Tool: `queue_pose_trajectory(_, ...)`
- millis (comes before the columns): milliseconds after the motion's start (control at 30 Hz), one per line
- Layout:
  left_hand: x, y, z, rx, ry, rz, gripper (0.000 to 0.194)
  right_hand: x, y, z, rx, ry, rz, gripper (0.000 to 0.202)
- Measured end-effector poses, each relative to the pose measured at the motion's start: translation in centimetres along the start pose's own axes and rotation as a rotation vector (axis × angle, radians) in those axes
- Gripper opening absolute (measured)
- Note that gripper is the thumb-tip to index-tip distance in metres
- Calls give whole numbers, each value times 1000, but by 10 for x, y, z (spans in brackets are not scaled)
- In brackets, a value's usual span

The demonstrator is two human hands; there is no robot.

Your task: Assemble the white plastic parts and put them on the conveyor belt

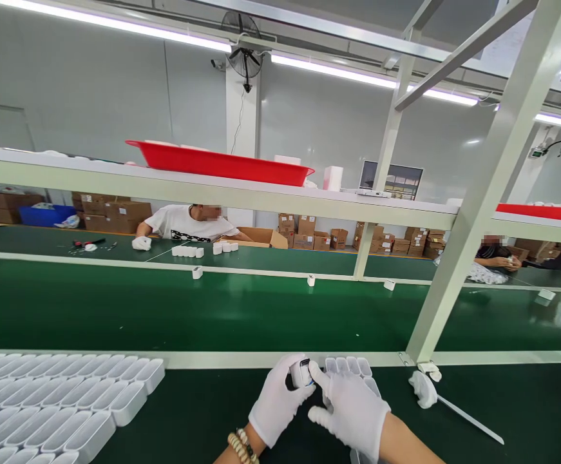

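Observation:
Both my hands wear white gloves and meet above the near green surface. Thumb and fingers of my left hand (279,396) are closed round a small white plastic case (302,372) with a dark strip at its upper end. One fingertip of my right hand (352,406) touches the case's right side; its thumb stays apart, lower down. Behind and partly under the right hand are several white open plastic shells (350,365) in rows. To the right lie a crumpled white cloth (424,388) and a thin white stick (471,419).
Rows of white oblong trays (87,432) fill the near left. A green conveyor belt (164,309) runs across, with small white pieces (197,272) along its far rail. A slanted metal post (478,187) rises at right. Two people work beyond; a red tray (222,164) sits overhead.

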State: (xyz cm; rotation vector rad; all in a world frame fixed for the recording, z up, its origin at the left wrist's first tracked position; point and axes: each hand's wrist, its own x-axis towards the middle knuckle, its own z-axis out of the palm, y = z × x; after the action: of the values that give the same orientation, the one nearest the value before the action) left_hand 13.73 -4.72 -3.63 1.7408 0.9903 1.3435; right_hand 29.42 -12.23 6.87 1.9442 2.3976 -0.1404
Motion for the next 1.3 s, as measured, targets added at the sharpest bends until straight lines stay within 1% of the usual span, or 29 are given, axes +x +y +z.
queue_pose_trajectory(200,-1,-4,1,3,-13,-16,42,-1,0,5,74,-9,-56,68)
queue_pose_trajectory(367,-4,-9,0,35,-39,-33,42,-4,-8,3,-25,-35,-16,70)
queue_pose_trajectory(567,-8,-9,1,69,-80,-33,42,-5,-15,0,-60,-68,-44,71)
queue_pose_trajectory(667,-7,-10,2,72,-67,-27,41,-5,-17,0,-85,-81,-51,73)
queue_pose_trajectory(767,-7,-12,2,69,-53,-20,41,-6,-18,-1,-58,-67,-39,75)
queue_pose_trajectory(967,-9,-14,0,62,-62,10,40,-6,-17,3,-5,-118,-32,74)
queue_pose_trajectory(1067,-8,-12,0,43,-50,-12,40,-5,-18,1,56,-103,-59,72)
queue_pose_trajectory(1167,-5,-12,3,-18,-28,-43,39,-8,-22,-2,-2,-61,-49,70)
queue_pose_trajectory(1233,-2,-13,5,-58,0,-29,40,-15,-26,2,-8,-17,-122,68)
queue_pose_trajectory(1300,-1,-14,6,-80,38,-28,44,-24,-33,13,71,8,-258,56)
